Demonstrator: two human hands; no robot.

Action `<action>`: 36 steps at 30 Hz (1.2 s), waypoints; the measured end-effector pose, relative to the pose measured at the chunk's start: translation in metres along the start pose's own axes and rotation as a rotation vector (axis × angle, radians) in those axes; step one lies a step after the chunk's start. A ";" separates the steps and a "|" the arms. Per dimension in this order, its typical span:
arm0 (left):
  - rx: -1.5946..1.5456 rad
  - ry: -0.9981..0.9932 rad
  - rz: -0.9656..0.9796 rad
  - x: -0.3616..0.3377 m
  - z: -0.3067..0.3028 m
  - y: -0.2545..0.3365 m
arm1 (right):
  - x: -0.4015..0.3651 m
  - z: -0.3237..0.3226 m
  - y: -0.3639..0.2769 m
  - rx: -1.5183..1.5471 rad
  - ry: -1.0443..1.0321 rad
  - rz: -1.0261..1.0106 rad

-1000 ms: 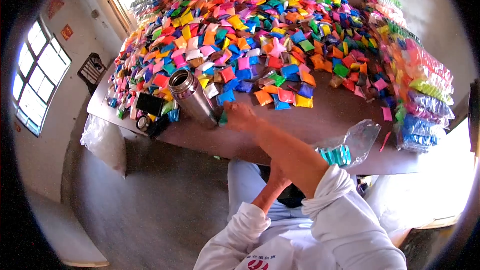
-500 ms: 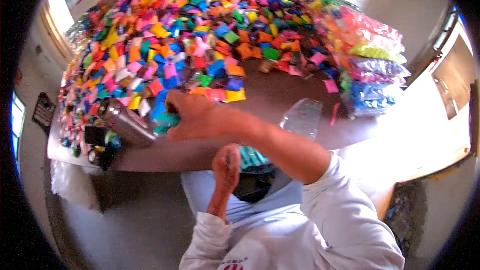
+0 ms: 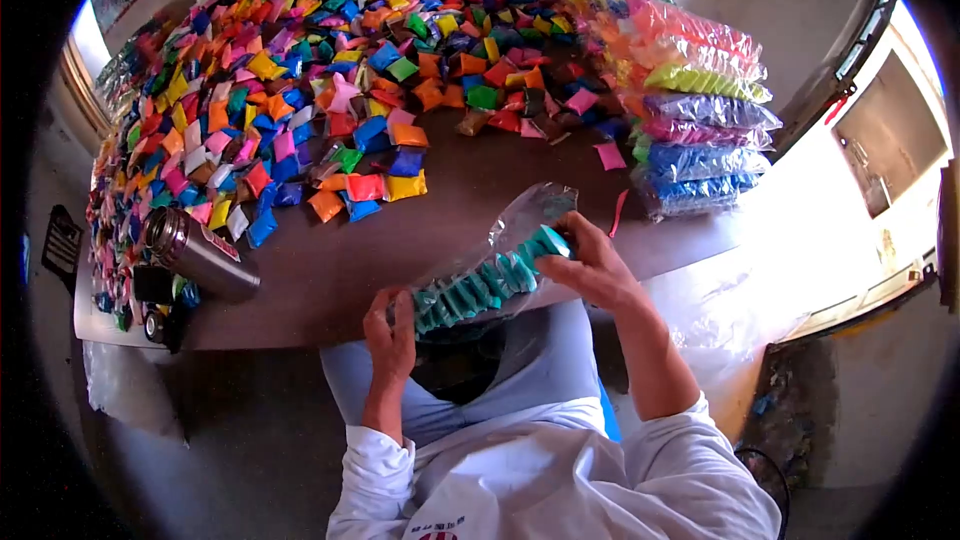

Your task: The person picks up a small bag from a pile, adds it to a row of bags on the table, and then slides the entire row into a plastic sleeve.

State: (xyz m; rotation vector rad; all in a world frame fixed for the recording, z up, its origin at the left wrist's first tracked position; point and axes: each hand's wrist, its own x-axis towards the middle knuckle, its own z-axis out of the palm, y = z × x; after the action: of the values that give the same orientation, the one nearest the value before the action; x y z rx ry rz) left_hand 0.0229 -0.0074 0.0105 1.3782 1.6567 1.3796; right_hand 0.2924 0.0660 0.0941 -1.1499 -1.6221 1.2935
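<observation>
A clear plastic bag (image 3: 510, 220) holds a row of teal packets (image 3: 470, 294) at the table's front edge. My left hand (image 3: 390, 325) grips the bag's left end, thumb and fingers pressed on it. At the bag's right, open end, my right hand (image 3: 590, 260) pinches a teal packet (image 3: 550, 241) beside the row. Past the bag lies a big heap of small colourful packets (image 3: 330, 90), its nearest ones yellow, blue and orange.
A metal flask (image 3: 205, 255) lies tilted at the left front, next to a black object (image 3: 153, 284). Filled clear bags (image 3: 705, 120) are stacked at the right. A thin red strip (image 3: 619, 212) lies near them. Clear plastic (image 3: 715, 310) hangs by the table's right front edge.
My right hand has moved from the heap's near edge back to the right end of the bag, bringing teal packets. The bag is now raised and stretched between both hands. The view has shifted.
</observation>
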 end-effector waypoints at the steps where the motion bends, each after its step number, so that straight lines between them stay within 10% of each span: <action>1: -0.019 0.005 -0.003 0.000 0.002 -0.001 | 0.003 0.002 0.003 -0.159 0.029 -0.029; 15: 0.011 -0.018 0.003 -0.001 -0.001 -0.008 | 0.015 0.004 0.001 -0.970 0.049 -0.329; 31: -0.002 -0.001 0.110 0.000 0.001 -0.007 | 0.014 -0.004 -0.010 -0.969 -0.047 -0.119; 36: 0.003 -0.027 0.057 -0.001 -0.001 -0.004 | 0.005 -0.007 -0.004 -0.944 -0.116 -0.340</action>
State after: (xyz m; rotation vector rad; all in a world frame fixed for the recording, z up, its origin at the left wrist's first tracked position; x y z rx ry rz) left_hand 0.0211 -0.0079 0.0070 1.4496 1.6136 1.3846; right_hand 0.2967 0.0726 0.0997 -1.2241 -2.4894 0.3397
